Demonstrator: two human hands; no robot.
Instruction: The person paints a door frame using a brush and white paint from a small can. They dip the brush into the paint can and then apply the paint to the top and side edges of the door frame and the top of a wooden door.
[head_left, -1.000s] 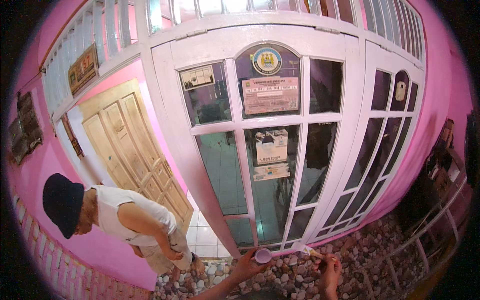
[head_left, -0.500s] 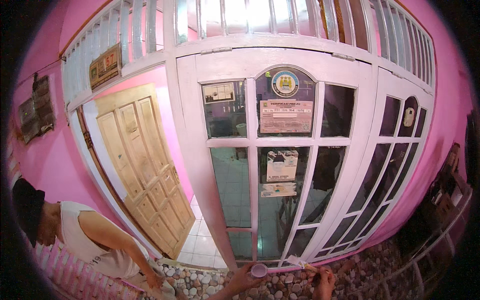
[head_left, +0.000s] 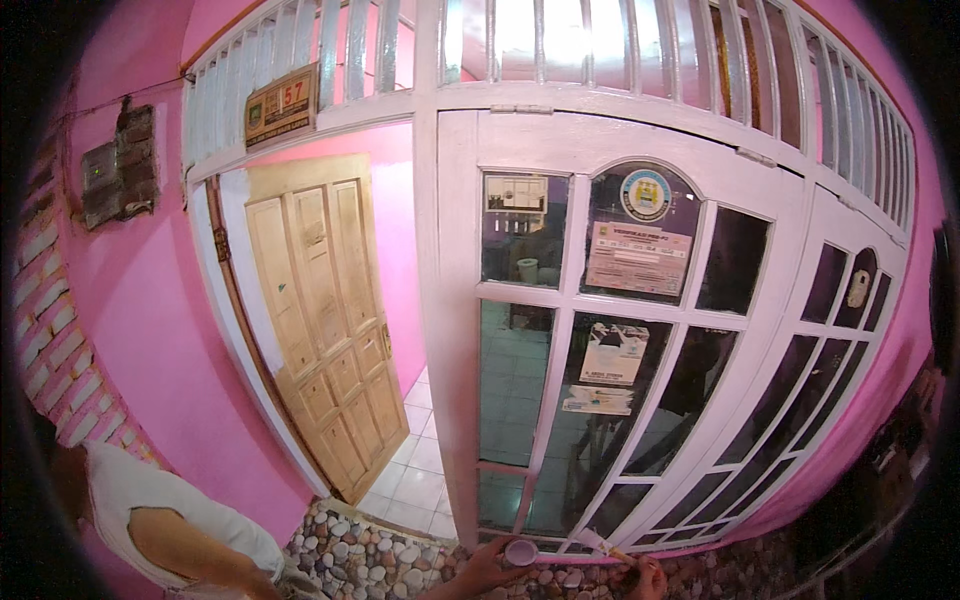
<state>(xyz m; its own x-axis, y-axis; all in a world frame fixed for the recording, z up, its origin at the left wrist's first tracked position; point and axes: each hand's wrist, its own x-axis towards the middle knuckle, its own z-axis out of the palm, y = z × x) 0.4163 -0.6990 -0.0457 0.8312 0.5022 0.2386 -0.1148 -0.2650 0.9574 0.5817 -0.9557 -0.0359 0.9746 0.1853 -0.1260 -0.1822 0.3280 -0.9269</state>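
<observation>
At the lower edge, my left hand (head_left: 486, 572) is closed round a small round cup (head_left: 521, 552) whose inside looks pale lilac. To its right, my right hand (head_left: 648, 580) grips a paintbrush (head_left: 596, 543) by its light handle. The pale, wide brush end points up and left, near the bottom of the white-pink window frame (head_left: 566, 400). Whether the bristles touch the frame, I cannot tell. Dark glass panes fill the frame, with a round emblem sticker (head_left: 646, 195) and paper stickers (head_left: 640, 255) on them.
Another person in a light sleeveless shirt (head_left: 170, 510) bends at the lower left. A wooden panelled door (head_left: 325, 320) stands ajar, with white floor tiles (head_left: 415, 490) behind it. Pebbled ground (head_left: 370, 550) runs along the base; pink wall (head_left: 170, 370) lies left.
My view has swung left, so door and window sit further right in the picture. The other person now appears lower and nearer the left edge. Both hands keep hold of cup and brush.
</observation>
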